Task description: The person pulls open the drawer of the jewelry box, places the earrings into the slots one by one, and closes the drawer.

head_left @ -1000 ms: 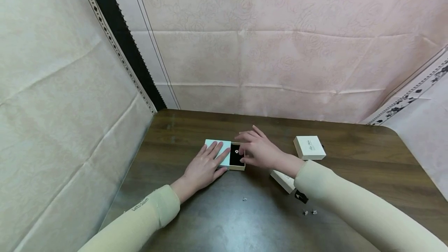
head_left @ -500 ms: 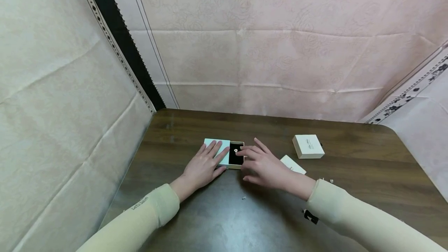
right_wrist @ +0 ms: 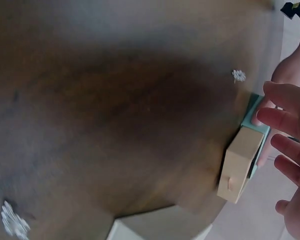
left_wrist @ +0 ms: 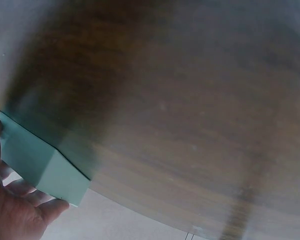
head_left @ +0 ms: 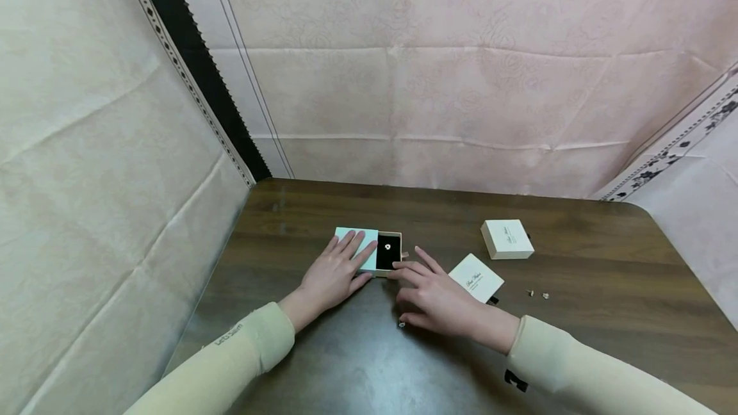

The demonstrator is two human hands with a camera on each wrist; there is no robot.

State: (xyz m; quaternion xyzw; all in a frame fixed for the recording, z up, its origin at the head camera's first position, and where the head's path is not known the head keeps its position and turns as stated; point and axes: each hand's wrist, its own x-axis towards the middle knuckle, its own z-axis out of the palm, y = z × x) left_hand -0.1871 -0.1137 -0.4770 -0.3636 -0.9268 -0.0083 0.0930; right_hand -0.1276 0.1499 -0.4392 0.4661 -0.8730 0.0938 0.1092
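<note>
Teal box (left_wrist: 42,162) lies under spread left hand (head_left: 330,279); loose right hand (head_left: 435,300), by 1 apparent stud (right_wrist: 238,76), partly hides 1 white box (head_left: 477,276).

Lettering on the left sleeve (head_left: 235,343), far white box (head_left: 508,239) and nearer white box (head_left: 476,277) is too small to read.

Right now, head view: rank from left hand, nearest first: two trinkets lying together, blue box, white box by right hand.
1. Blue box, under the left hand.
2. White box, beside the right hand.
3. Two trinkets, right of that white box.
</note>
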